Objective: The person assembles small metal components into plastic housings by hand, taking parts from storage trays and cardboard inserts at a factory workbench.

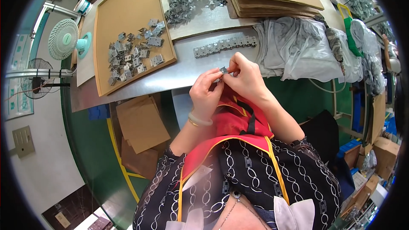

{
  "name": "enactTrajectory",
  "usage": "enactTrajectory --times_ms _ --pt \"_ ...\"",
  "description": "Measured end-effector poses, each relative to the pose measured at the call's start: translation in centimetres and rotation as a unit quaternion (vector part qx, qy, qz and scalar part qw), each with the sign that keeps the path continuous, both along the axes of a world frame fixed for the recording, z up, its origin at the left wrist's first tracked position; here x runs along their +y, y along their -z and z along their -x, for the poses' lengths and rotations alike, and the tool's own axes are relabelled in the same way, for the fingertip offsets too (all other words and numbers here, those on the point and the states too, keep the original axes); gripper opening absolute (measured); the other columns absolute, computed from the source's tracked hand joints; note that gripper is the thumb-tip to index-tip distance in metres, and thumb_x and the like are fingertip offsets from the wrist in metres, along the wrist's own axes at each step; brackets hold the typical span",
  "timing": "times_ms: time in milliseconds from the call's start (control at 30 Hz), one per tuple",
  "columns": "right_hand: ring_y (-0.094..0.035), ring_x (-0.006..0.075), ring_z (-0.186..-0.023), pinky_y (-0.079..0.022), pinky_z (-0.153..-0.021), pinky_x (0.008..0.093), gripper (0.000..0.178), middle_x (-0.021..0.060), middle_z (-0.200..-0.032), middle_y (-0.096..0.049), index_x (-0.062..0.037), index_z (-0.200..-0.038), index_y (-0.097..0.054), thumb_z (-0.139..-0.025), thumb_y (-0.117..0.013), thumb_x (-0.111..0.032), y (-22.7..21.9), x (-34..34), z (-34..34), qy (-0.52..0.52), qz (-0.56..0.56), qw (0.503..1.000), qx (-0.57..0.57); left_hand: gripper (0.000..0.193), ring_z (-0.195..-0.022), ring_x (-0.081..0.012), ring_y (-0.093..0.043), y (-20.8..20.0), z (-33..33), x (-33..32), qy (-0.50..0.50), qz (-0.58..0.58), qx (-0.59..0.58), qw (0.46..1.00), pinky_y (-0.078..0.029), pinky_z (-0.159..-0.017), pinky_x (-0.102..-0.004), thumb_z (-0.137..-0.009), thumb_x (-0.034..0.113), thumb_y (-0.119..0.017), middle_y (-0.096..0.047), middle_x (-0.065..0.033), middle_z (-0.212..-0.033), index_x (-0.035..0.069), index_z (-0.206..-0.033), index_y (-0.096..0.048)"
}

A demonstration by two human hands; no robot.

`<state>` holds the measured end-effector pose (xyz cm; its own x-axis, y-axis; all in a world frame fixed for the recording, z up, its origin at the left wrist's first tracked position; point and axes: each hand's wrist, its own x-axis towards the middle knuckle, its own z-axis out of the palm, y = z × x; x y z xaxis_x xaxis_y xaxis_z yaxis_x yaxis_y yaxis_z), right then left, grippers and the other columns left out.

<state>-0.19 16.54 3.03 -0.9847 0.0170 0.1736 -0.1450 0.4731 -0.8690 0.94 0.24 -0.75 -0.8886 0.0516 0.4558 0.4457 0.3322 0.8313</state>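
Now the left hand and right hand pinch a small grey metal piece at the steel surface's near edge; beyond, a silvery metal row lies lined up, loose grey metal brackets crowd the brown cardboard tray's near edge: seemingly partway.

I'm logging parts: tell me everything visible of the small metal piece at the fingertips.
The small metal piece is silvery grey, with an angular outline and metallic look. It is held near the front edge of the worktable, between the left hand and right hand, which partly cover it. Finer details are too small to tell.
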Motion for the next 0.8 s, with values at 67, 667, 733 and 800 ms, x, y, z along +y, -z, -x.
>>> enactTrajectory --times_ms 67,667,733,800 --pt "-0.063 0.0215 -0.069 -0.053 -0.064 0.0328 0.025 0.0121 -0.081 -0.064 0.0000 -0.090 -0.052 -0.081 -0.074 -0.004 0.0 0.1 0.1 -0.010 0.024 0.999 -0.040 0.029 -0.095 -0.0263 -0.075 0.4 0.0 -0.1 0.008 -0.014 -0.016 1.000 -0.062 -0.081 -0.0336 -0.078 -0.006 -0.078 -0.075 -0.0143 -0.110 0.005 -0.104 -0.073" --pt "-0.069 0.0115 -0.099 -0.058 -0.087 0.0267 0.030 0.0074 -0.108 -0.072 0.0074 -0.119 -0.067 -0.091 -0.075 0.001 3.3 2.5 -1.4 -0.141 0.151 0.956 -0.207 0.033 -0.108 -0.0294 -0.068 -1.0 -0.8 -0.8 0.079 0.072 0.118 0.987 -0.058 -0.091 -0.0370 -0.073 -0.008 -0.080 -0.071 -0.0069 -0.110 0.008 -0.100 -0.070" --pt "-0.068 0.0115 -0.098 -0.058 -0.087 0.0264 0.029 0.0074 -0.107 -0.071 0.0079 -0.118 -0.067 -0.091 -0.075 0.001 3.7 2.3 -1.8 -0.143 0.163 0.957 -0.193 0.033 -0.108 -0.0288 -0.068 -1.0 -1.1 -0.9 0.085 0.063 0.121 0.987 -0.058 -0.091 -0.0368 -0.072 -0.008 -0.080 -0.071 -0.0063 -0.110 0.008 -0.100 -0.070" --pt "-0.069 0.0120 -0.098 -0.058 -0.087 0.0268 0.027 0.0080 -0.107 -0.071 0.0085 -0.116 -0.067 -0.091 -0.074 0.002 3.7 1.9 -2.2 -0.139 0.175 0.962 -0.159 0.031 -0.107 -0.0321 -0.069 -0.6 -1.2 -1.2 0.100 0.044 0.125 0.986 -0.057 -0.092 -0.0386 -0.073 -0.005 -0.076 -0.073 -0.0106 -0.110 0.004 -0.103 -0.073"
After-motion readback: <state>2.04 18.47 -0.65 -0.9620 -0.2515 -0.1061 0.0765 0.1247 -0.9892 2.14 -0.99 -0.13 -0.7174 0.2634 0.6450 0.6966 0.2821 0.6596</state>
